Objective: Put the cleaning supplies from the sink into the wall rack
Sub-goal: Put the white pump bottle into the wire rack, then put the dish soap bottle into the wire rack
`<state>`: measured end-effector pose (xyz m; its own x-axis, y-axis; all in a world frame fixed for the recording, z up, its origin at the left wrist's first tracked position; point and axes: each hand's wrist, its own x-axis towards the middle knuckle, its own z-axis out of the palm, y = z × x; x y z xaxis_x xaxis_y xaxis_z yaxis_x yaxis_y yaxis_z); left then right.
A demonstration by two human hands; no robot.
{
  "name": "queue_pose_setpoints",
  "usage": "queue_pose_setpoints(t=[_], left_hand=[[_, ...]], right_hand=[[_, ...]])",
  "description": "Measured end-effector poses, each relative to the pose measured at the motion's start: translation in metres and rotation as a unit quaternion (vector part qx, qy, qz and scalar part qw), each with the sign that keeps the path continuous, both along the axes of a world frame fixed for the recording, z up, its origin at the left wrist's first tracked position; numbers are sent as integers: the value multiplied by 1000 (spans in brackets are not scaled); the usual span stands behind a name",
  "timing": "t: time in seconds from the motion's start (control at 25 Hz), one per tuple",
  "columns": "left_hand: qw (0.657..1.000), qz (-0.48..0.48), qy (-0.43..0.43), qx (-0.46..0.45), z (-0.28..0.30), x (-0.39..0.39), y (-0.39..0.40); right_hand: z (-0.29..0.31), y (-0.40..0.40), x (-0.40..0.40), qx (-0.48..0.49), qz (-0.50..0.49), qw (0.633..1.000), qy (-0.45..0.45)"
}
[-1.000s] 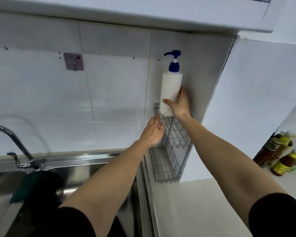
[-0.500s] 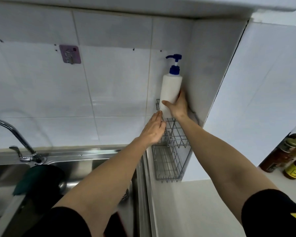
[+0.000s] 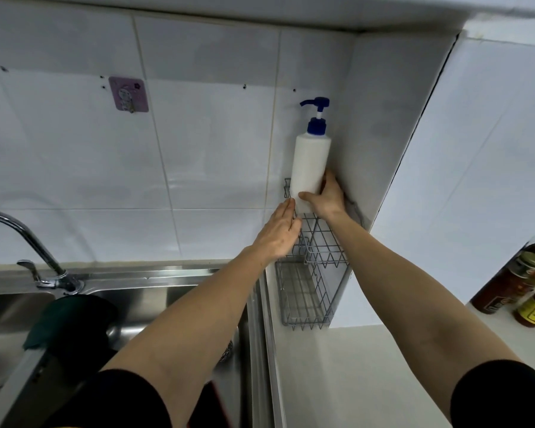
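Observation:
A white pump bottle (image 3: 310, 162) with a blue pump head stands upright at the top tier of the grey wire wall rack (image 3: 309, 273), in the corner of the tiled wall. My right hand (image 3: 328, 199) grips the bottle's lower part, thumb across its front. Fingers flat, my left hand (image 3: 278, 233) presses against the rack's left edge and holds nothing. The rack's lower tier shows only wire. In the steel sink (image 3: 155, 304) lies a steel scouring pad (image 3: 226, 350), half hidden behind my left forearm, and a dark green cloth (image 3: 59, 322) hangs on the divider.
A chrome tap (image 3: 28, 242) rises at the left over the sink. A purple adhesive hook (image 3: 129, 94) sticks to the tiles. Sauce bottles (image 3: 519, 285) stand on the white counter (image 3: 368, 381) at the far right. A cabinet underside runs overhead.
The bottle has come down slightly, its base lower in the rack's top tier. Both hands stay in place at the rack; the view has shifted a little to the right.

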<state>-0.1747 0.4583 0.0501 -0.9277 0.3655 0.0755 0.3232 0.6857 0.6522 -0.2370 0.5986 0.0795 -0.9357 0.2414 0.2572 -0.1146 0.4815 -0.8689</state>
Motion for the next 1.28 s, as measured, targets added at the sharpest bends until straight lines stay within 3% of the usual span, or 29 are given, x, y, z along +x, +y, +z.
queue_pose_setpoints(t=[0.48, 0.68, 0.84, 1.08, 1.16, 1.28], left_hand=[[1000, -1, 1, -8, 1, 2, -1], [1000, -4, 10, -19, 1, 8, -13], [999, 19, 39, 4, 5, 20, -43], [992, 86, 84, 45, -15, 56, -138], [990, 107, 85, 32, -35, 73, -178], [988, 138, 63, -10, -78, 105, -250]], right_hand=[[-1, -3, 3, 0, -21, 1000, -14], [6, -8, 19, 20, -98, 995, -27], [15, -24, 53, -14, -132, 991, 12], [6, -89, 118, -64, 17, 988, 136], [-15, -117, 132, -64, 79, 987, 127], [-78, -171, 146, -49, 141, 988, 37]])
